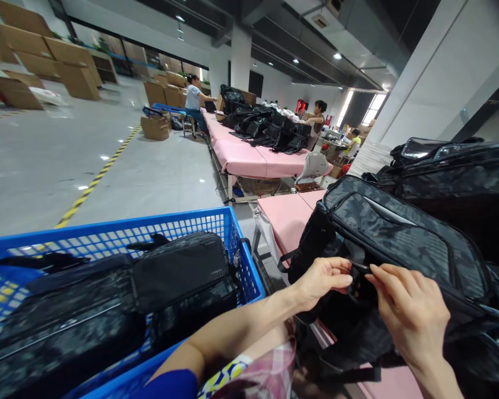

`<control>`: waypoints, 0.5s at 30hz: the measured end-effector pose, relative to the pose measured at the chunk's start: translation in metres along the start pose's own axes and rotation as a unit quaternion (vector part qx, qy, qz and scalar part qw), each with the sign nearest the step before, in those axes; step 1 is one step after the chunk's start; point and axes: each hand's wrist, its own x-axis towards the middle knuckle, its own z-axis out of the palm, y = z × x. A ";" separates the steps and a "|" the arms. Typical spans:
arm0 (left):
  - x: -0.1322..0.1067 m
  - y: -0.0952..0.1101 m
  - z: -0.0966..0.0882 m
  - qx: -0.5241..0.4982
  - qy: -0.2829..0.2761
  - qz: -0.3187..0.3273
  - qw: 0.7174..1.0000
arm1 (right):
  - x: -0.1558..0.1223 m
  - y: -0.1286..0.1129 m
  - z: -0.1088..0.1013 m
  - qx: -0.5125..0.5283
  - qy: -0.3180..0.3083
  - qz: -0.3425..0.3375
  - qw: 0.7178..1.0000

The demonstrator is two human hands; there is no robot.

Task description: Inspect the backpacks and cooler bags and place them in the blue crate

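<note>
A dark camouflage backpack point(399, 233) lies on its side on the pink table point(286, 216) in front of me. My left hand point(322, 277) pinches a small black strap or zipper pull point(360, 269) at the bag's lower edge. My right hand point(411, 310) meets it from the right, fingers closed on the same black piece. More dark backpacks point(453, 172) are stacked behind the one I hold.
A blue plastic crate point(216, 227) at my left holds several dark backpacks point(108, 299). Another pink table point(249, 155) further back carries a pile of black bags, with people seated around it. Cardboard boxes point(45, 61) stand at the far left beside a yellow floor line.
</note>
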 end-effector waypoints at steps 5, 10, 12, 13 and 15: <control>-0.001 0.000 -0.003 -0.126 0.000 -0.104 0.987 | -0.013 0.009 0.003 0.125 0.021 0.126 0.984; 0.001 -0.004 0.006 -0.102 0.091 0.002 0.991 | -0.016 0.007 0.001 0.134 0.011 0.148 0.980; 0.001 -0.004 0.009 -0.070 0.105 0.032 0.991 | -0.013 0.003 0.000 0.118 0.010 0.122 0.985; 0.001 -0.004 0.011 -0.060 0.108 0.040 0.991 | -0.011 0.001 0.000 0.106 0.008 0.107 0.989; 0.000 -0.003 0.012 -0.045 0.115 0.053 0.991 | -0.008 -0.002 0.001 0.073 0.009 0.073 0.995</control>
